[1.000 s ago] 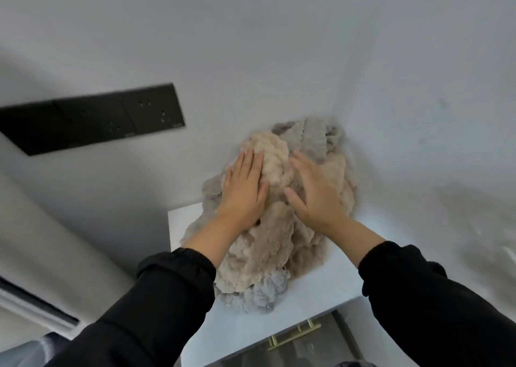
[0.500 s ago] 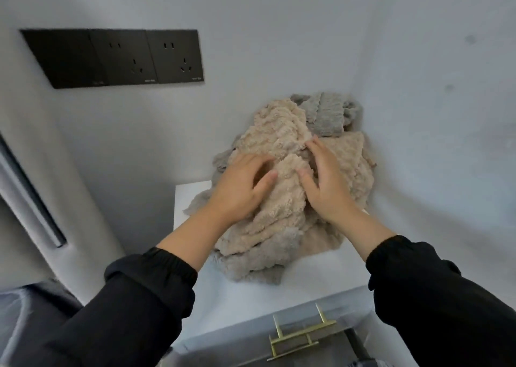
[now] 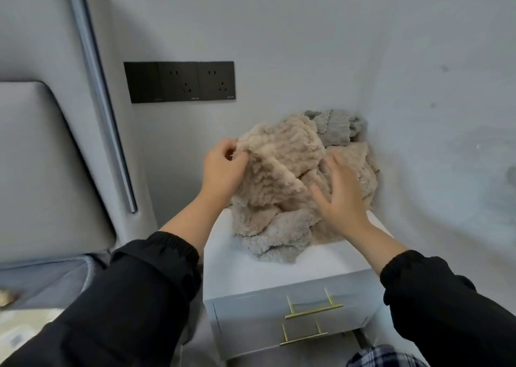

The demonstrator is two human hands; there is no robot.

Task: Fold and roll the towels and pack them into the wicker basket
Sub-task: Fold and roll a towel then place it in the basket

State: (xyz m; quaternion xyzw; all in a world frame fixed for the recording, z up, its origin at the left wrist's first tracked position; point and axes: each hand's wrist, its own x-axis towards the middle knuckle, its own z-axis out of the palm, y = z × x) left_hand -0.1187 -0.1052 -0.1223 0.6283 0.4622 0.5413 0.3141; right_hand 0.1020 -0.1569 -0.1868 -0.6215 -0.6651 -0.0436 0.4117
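Observation:
A heap of fluffy towels sits in the wall corner on a white nightstand (image 3: 240, 266). On top lies a beige towel (image 3: 282, 165), with a grey towel (image 3: 335, 128) behind it and a paler grey one (image 3: 276, 244) at the front bottom. My left hand (image 3: 223, 168) pinches the upper left edge of the beige towel and lifts it. Fingers spread and relaxed, my right hand (image 3: 340, 196) rests against the right side of the heap. No wicker basket is in view.
The nightstand has two drawers with brass handles (image 3: 312, 311). A black socket panel (image 3: 180, 82) is on the wall above left. A grey padded headboard (image 3: 42, 171) and the bed stand to the left. Walls close in behind and to the right.
My left hand went from pressing on the heap to pinching the beige towel's edge and raising it leftward. My right hand shifted to the right side. The camera tilted down.

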